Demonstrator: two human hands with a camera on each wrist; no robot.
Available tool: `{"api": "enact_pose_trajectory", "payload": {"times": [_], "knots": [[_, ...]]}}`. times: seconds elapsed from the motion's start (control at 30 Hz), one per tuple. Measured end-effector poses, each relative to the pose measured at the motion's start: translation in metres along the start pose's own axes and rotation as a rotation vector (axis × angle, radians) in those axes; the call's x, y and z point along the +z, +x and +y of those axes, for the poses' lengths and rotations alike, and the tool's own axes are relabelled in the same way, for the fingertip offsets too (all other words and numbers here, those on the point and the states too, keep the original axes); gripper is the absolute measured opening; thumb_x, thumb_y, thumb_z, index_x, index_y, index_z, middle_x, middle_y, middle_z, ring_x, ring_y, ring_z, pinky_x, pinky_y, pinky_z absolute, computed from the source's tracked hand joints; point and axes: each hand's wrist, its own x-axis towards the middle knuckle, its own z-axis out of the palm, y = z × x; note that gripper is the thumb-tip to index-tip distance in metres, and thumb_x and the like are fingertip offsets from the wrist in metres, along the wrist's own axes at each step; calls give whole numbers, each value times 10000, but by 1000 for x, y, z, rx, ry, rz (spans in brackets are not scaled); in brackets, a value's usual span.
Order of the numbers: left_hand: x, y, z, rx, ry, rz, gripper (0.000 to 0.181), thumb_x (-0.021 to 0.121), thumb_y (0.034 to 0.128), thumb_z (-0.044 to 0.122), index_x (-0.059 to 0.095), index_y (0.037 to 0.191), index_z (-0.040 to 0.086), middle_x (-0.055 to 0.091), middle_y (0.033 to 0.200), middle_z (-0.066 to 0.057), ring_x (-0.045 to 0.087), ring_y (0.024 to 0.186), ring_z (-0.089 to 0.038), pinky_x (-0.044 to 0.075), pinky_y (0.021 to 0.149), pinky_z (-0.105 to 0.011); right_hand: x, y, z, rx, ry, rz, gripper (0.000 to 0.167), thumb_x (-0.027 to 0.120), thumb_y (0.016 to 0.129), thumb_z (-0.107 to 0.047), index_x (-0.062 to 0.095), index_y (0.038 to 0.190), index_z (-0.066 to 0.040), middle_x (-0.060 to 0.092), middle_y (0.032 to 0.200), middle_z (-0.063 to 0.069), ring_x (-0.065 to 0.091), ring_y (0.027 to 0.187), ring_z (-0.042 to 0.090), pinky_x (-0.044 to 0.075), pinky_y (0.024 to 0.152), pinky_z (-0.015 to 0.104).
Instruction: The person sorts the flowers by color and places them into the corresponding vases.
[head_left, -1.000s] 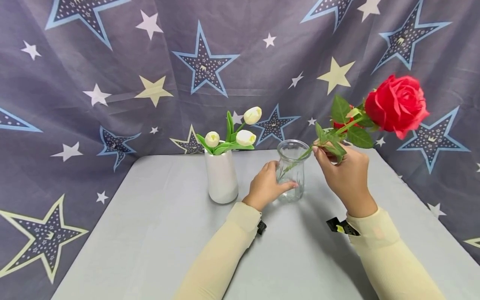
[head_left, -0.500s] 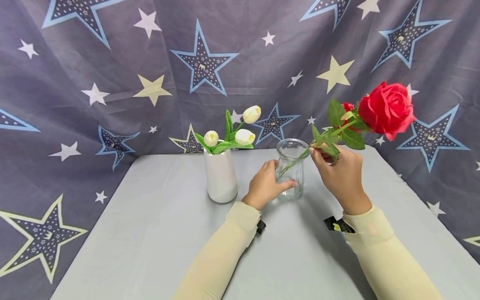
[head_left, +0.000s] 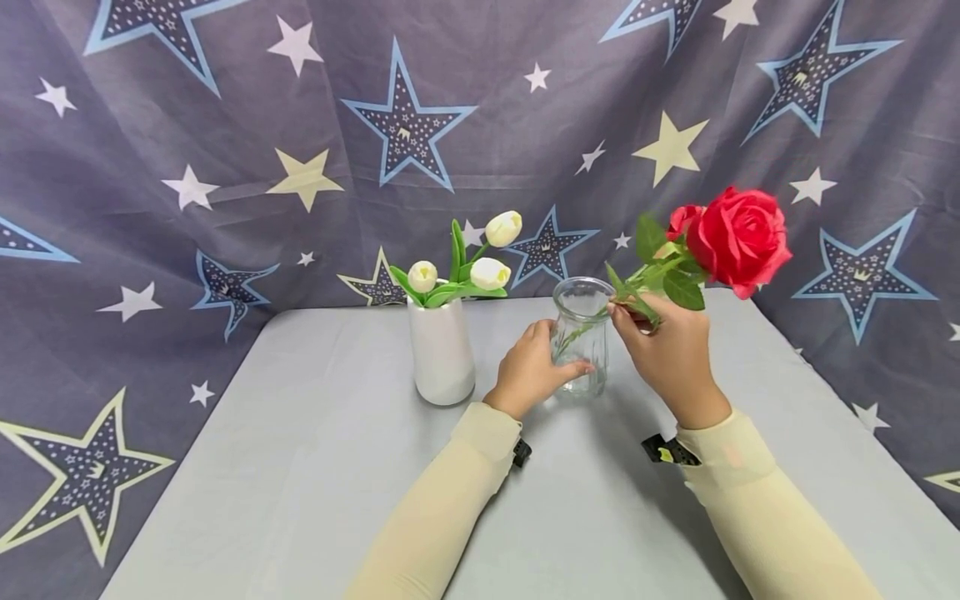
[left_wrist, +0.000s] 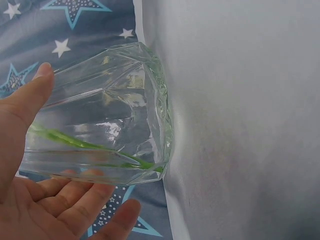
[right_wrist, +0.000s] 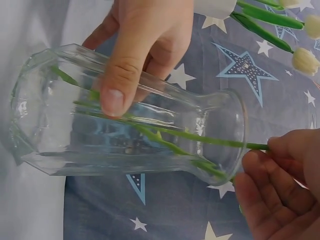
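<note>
In the head view my left hand (head_left: 531, 371) holds a clear glass vase (head_left: 597, 354) upright on the table, thumb in front and fingers behind. My right hand (head_left: 670, 354) pinches the stem of a red rose (head_left: 738, 242) just right of the rim. A second, smaller red bloom (head_left: 682, 221) shows behind the large one. In the right wrist view two green stems run inside the vase. One stem (right_wrist: 210, 141) leads to the right thumb and fingers; the other stem (right_wrist: 172, 148) leans on the rim below. The left wrist view shows stem ends near the vase bottom.
A white vase (head_left: 442, 354) with three white tulips (head_left: 491, 273) stands left of the glass vase. Both stand on a grey table (head_left: 322, 467). A star-patterned curtain (head_left: 247, 125) hangs behind and at the sides.
My right hand has moved left and slightly down with the rose, so the bloom is lower and nearer the glass vase. The left hand stays in place on the vase.
</note>
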Motion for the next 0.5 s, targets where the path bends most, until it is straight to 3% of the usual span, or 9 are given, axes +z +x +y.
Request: {"api": "enact_pose_trajectory", "payload": {"times": [0.1,0.3,0.5], "knots": [[0,0,0,4,-9,-1,950,801,816,643,442,1521,117,555,1480,-65,637,1241,-257,552,963,-460,2,0,0,-11,-12,-13,62,809,883,-92,772,834,-95,728,753,37,611,618,119,449,623,166],[-1,0,0,6,-14,0,942,807,814,635,452,1511,109,564,1466,-70,639,1236,-252,552,967,-454,4,-1,1,-21,-24,-29,46,814,877,-67,769,877,-67,717,782,79,606,681,197,510,629,401],[-1,-1,1,5,-19,2,939,806,818,631,452,1510,105,570,1456,-70,641,1229,-249,553,965,-454,7,-2,-1,-17,1,-20,70,830,863,-59,799,926,-60,736,826,104,638,735,239,502,669,418]]}}
